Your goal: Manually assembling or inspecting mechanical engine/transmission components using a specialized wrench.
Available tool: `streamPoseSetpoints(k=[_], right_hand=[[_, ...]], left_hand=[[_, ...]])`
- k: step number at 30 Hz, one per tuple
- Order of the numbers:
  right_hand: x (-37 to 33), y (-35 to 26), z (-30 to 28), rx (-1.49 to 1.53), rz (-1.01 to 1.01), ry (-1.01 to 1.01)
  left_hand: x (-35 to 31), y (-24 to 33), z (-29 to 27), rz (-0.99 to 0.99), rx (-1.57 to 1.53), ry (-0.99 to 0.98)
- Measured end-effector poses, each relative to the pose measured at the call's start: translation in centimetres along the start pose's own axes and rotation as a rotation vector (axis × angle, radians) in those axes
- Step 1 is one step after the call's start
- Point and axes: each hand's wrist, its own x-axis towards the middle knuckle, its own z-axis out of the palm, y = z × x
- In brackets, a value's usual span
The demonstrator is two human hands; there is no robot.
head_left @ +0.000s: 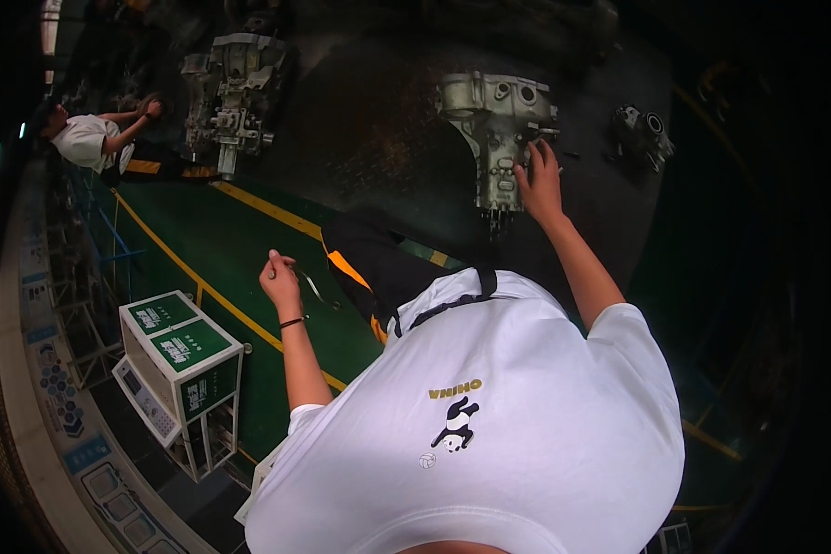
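Note:
A pale metal gearbox housing (497, 138) rests on the dark work surface in front of me, its broad flanged end far and its narrow end near. My right hand (540, 180) is at the housing's right side, fingers stretched out and touching or just over its edge. Off to the left, beside my leg and away from the housing, my left hand (279, 277) is closed round a slim, shiny metal tool (314, 288). The tool's thin curved end points toward my leg, and its exact kind is too small to make out.
A smaller metal part (644, 137) lies to the right on the dark surface. Another gearbox (240, 102) stands at the far left, near a co-worker (92, 138) in a white shirt. A white-framed console (183, 355) with green panels stands on the left floor. Yellow lines (203, 286) cross it.

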Motion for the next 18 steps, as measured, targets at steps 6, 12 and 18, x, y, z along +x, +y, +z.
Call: streamPoseSetpoints(k=[6,12,18], right_hand=[[-6.4,-4.3,0.7,0.648,0.261,-0.322],[-7.0,-12.8,-2.9,1.428,0.572,-0.920],[-1.6,-12.7,-3.8,2.420,1.156,-0.420]], left_hand=[[-4.2,19.4,4.4,0.492,-0.199,-0.144],[-10.3,24.9,11.0,0.685,-0.525,-0.379],[-16.4,19.8,13.1,0.697,-0.568,-0.870]])
